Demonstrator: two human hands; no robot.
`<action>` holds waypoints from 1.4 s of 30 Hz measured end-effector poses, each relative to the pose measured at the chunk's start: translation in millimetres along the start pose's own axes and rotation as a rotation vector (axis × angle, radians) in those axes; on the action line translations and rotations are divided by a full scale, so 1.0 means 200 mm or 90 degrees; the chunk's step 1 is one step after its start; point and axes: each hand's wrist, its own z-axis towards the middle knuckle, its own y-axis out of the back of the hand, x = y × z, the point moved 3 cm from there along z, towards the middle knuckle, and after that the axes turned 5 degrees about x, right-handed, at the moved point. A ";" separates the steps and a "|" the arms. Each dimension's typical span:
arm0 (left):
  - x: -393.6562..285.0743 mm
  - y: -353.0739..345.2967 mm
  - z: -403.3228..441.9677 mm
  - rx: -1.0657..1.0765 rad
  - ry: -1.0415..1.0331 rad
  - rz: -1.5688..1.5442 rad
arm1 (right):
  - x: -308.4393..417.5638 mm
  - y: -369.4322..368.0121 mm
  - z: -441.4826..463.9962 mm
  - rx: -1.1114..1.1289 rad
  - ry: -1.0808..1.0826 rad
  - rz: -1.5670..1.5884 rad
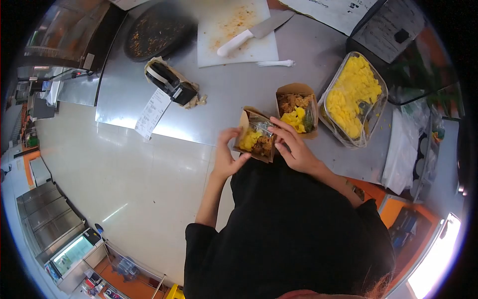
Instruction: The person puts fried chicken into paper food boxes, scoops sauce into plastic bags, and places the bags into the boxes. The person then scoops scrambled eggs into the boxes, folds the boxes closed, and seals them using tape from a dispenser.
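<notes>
A brown cardboard takeaway box (243, 125) is between my two hands at the front edge of the steel table. Inside it lie yellow scrambled-egg-like food and brown fried-looking pieces, with a clear plastic piece near the far side. My left hand (228, 155) grips the box's left side, fingers at the rim and thumb low near the front corner. On the right side, my right hand (295, 148) holds the box with its fingers bent over the rim. A second brown box (284, 89) stands just beyond, filled with similar food and something green.
A plastic-lined tray of yellow food (354, 94) stands at the right. Farther back, a knife (249, 37) lies on a white cutting board (211, 55) beside a dark round pan (159, 30). Left of centre are a tape dispenser (172, 82) and a printed receipt (153, 113).
</notes>
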 end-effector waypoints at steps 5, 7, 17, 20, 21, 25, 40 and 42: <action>-0.09 -0.02 0.03 0.143 -0.111 0.199 | 0.03 -0.03 0.06 -0.077 -0.043 -0.092; -0.07 -0.02 0.02 0.145 -0.127 0.231 | 0.04 -0.05 0.09 -0.089 -0.105 -0.123; -0.01 -0.12 0.02 -0.042 -0.019 0.147 | -0.06 -0.14 0.13 -0.043 -0.096 -0.287; -0.03 -0.11 0.02 -0.003 0.005 0.247 | 0.00 -0.13 0.13 -0.061 -0.024 -0.359; -0.03 -0.11 0.01 -0.005 0.007 0.244 | 0.01 -0.11 0.14 -0.035 -0.037 -0.364; -0.02 -0.12 -0.01 -0.037 0.074 0.235 | -0.04 -0.09 0.16 0.019 -0.051 -0.342; 0.01 0.07 0.10 -0.075 0.123 0.389 | 0.01 0.00 0.47 0.153 0.103 -0.325; -0.03 0.09 0.12 -0.161 0.147 0.389 | -0.04 -0.01 0.57 0.217 0.115 -0.301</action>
